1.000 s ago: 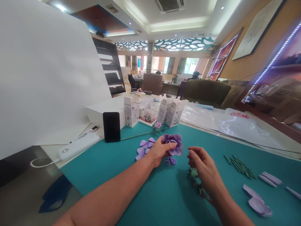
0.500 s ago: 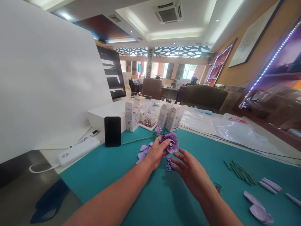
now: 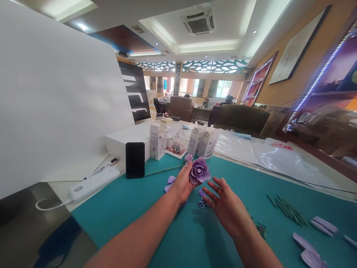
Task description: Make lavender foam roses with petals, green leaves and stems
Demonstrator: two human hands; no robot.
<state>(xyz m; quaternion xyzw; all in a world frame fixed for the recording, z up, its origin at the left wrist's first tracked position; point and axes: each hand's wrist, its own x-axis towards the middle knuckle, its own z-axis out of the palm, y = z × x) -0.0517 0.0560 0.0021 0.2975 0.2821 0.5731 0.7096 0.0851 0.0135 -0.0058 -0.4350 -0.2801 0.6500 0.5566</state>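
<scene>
Purple flower (image 3: 200, 171), mid-frame, was pinched by the left hand (image 3: 184, 184); the right hand (image 3: 226, 208) was spread. Lightness and fragility were presumed; gripping underneath was advised.

The flower (image 3: 200, 171) is purple, paler at its centre, the mat (image 3: 119, 204) plain teal, the rods (image 3: 290, 211) green.

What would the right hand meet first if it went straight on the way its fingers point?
Most likely the purple flower held in the left hand, just ahead of the right hand, though depth is unclear and it could pass beneath.
</scene>
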